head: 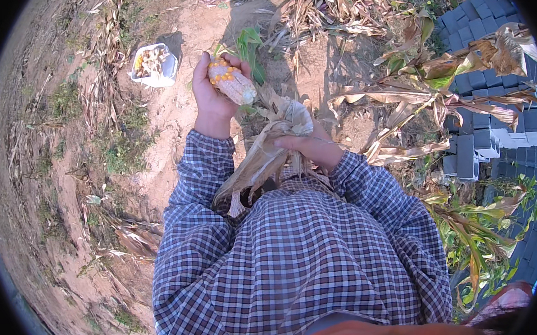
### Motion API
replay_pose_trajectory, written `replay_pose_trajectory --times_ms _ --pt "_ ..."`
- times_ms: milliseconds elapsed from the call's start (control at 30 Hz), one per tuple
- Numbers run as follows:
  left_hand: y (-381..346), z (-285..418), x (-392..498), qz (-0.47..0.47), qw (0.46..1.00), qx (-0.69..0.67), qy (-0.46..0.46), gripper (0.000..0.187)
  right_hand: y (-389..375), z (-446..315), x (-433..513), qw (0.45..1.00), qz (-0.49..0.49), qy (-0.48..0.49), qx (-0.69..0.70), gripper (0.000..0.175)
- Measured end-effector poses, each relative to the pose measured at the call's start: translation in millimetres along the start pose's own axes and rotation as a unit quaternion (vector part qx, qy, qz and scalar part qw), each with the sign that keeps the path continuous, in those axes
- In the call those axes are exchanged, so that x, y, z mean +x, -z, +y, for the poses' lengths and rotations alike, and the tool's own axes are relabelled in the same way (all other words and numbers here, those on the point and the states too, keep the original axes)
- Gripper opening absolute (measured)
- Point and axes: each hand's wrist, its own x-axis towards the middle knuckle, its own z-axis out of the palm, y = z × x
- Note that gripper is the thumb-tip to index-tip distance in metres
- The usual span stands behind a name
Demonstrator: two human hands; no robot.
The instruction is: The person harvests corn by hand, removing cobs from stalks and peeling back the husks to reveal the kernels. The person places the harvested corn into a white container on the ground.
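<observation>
An ear of corn point(232, 82) rests in the grip of my left hand point(214, 96), its tip pointing down and to the right. Yellow kernels are scattered over part of it; the rest of the cob looks pale and largely bare. Dry tan corn husks point(267, 144) are pinched in my right hand point(311, 146), between thumb and fingers. These husks hang in front of my checked shirt point(298, 254), just below the ear. The fingers of my right hand are partly hidden behind them.
On the soil to the left stands a white container point(168, 72) with corn ears and husks in it. A heap of dry stalks point(328, 14) lies ahead. Withered corn leaves point(408, 97) reach in from the right, before stacked grey bricks point(485, 129).
</observation>
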Motion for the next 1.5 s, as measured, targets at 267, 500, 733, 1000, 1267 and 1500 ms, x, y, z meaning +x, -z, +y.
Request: replay_pose_trajectory --times_ms 267,500,733,1000,1267,1500 --pt "174 19 -67 0.405 0.911 -0.074 -0.039 0.044 46 90 25 0.967 0.175 -0.078 -0.165 0.082" --pt "234 167 3 0.381 0.904 -0.053 -0.187 0.055 57 142 4 0.947 0.204 -0.208 -0.133 0.063" --pt "228 162 33 0.409 0.879 0.226 -0.097 0.059 70 181 0 0.937 0.192 -0.217 -0.195 0.044" --pt "229 -36 -22 0.287 0.825 0.354 0.335 0.036 125 222 -66 0.91 0.204 -0.286 -0.219 0.038" --pt "162 -150 -30 0.001 0.703 0.544 0.459 0.031 175 347 -177 0.863 0.256 -0.294 -0.322 0.042" --pt "24 -335 -34 -0.451 0.46 0.615 0.455 0.039 166 417 -230 0.784 0.379 -0.463 -0.164 0.052"
